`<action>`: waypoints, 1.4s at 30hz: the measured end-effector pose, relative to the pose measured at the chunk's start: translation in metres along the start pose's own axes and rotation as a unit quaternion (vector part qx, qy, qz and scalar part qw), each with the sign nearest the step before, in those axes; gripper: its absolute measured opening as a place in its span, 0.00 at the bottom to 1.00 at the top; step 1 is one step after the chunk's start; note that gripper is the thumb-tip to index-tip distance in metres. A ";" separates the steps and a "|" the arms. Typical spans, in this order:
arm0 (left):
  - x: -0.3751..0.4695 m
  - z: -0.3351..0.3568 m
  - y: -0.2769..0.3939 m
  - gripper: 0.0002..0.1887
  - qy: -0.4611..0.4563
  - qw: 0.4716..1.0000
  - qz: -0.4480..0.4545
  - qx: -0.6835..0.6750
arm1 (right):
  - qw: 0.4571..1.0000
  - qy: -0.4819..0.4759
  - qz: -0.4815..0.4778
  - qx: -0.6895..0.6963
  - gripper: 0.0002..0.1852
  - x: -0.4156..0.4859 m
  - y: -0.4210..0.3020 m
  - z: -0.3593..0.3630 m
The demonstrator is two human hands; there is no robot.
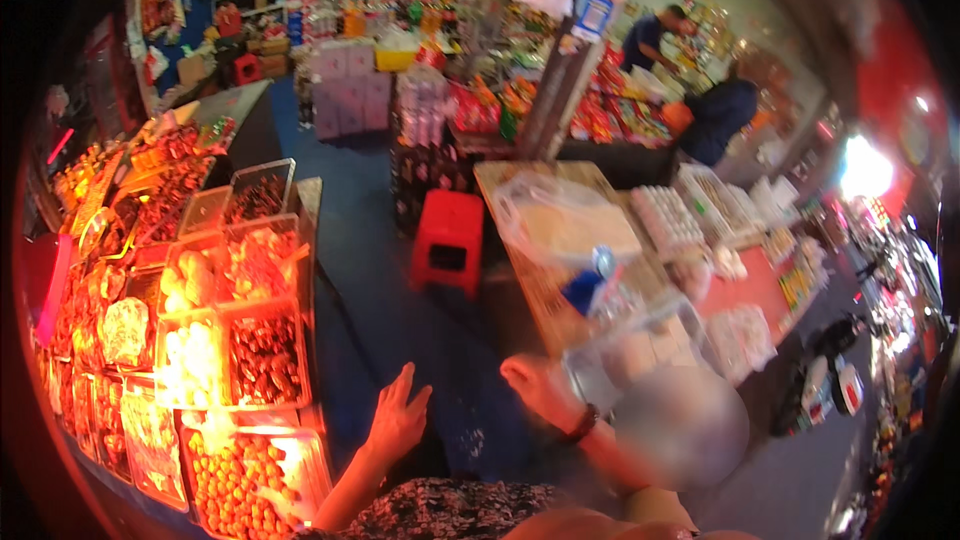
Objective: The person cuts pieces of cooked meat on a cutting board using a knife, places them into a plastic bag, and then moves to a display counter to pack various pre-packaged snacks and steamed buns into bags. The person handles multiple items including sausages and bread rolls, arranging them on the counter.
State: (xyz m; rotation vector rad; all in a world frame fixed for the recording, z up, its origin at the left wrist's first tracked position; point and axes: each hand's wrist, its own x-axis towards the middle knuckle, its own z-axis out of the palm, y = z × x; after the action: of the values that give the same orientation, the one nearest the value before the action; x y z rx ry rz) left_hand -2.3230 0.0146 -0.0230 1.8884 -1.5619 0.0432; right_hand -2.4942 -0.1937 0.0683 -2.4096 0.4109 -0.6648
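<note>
My left hand (401, 416) reaches over the dark blue floor with its fingers apart and nothing in it, just right of the tray-covered food stall. To the right, my right hand (544, 390), with a dark bracelet at the wrist, is beside a clear plastic bin (589, 371) holding pale blocks. Its fingers look curled; blur hides whether they hold anything. Close to my left hand are a clear tray of small round foods (244, 480) and a divided clear container of dark pieces (266, 360). A blurred round patch covers part of the view beside my right forearm.
A red plastic stool (450, 236) stands between stall and wooden table (536, 300). The table bears a bagged pale slab (581, 229); an egg tray (667, 217) is beside it. A wooden post (559, 97) rises behind. A person in dark clothing (645, 41) bends over goods farther back.
</note>
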 end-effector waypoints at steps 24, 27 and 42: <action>0.371 -0.032 -0.290 0.19 0.104 0.977 -0.125 0.135 | 0.776 0.283 -0.120 -0.551 0.04 0.795 0.298 -0.158; 0.394 -0.030 -0.301 0.19 0.128 0.964 -0.177 0.150 | 0.727 0.270 -0.121 -0.619 0.04 0.866 0.322 -0.175; 0.494 -0.016 -0.352 0.23 0.133 0.962 -0.185 0.152 | 0.807 0.292 -0.083 -0.506 0.07 0.934 0.356 -0.264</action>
State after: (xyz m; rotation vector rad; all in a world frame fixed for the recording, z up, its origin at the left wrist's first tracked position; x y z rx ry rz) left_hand -1.8679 -0.3830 0.0364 2.2778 -1.0496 0.3738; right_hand -1.9129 -0.9945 0.3690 -3.1928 1.0248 -1.6044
